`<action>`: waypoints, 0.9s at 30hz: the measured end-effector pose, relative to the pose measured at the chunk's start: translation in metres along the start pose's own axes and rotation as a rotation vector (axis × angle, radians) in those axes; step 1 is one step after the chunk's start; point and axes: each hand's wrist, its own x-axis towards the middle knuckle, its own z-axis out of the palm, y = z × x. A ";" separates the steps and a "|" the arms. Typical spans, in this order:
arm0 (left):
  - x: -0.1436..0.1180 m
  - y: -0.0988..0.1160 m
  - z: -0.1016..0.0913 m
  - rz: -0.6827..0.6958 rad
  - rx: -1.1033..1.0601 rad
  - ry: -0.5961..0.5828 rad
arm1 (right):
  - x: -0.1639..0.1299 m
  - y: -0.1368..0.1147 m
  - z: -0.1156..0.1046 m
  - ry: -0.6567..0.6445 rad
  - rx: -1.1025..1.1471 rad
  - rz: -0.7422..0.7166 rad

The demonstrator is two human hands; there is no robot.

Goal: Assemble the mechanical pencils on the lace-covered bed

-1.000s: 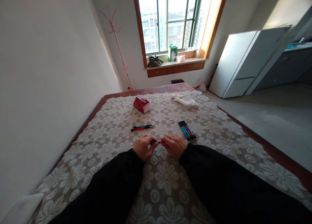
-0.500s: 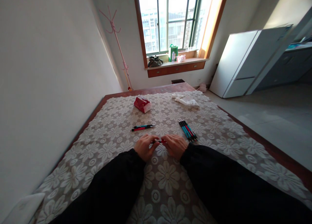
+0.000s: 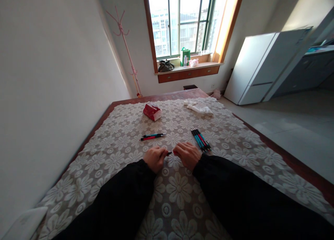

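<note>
Both hands [image 3: 172, 157] pinch one small pen [image 3: 170, 153] between closed fingertips.

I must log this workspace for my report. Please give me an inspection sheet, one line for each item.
Surface: table with dark red wooden edge, covered by a lace flower cloth.
Job's things: one pen held between both hands; it shows black at the left hand and red at the right hand.
Clutter: two pens lying left of centre; a bundle of pens to the right; red tissue pack; white crumpled cloth.
Hands: left hand and right hand each closed on one end of the pen.
Cables: nothing seen.
Surroundings: window, pink coat stand, white fridge.
</note>
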 end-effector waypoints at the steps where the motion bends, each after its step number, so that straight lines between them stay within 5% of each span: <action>1: 0.000 0.000 0.000 -0.008 -0.027 0.005 | 0.000 0.000 0.000 -0.002 0.002 0.029; 11: 0.002 0.001 -0.002 0.025 -0.128 0.092 | 0.002 -0.003 -0.008 -0.098 -0.037 0.135; 19: 0.005 -0.010 -0.001 -0.268 -0.179 0.200 | 0.000 -0.004 -0.010 -0.070 -0.032 0.243; 23: 0.006 -0.015 0.002 -0.240 -0.258 0.217 | 0.001 -0.004 -0.010 -0.092 -0.030 0.205; 27: 0.006 -0.014 0.004 -0.136 -0.305 0.100 | 0.001 -0.005 -0.010 -0.103 -0.017 0.177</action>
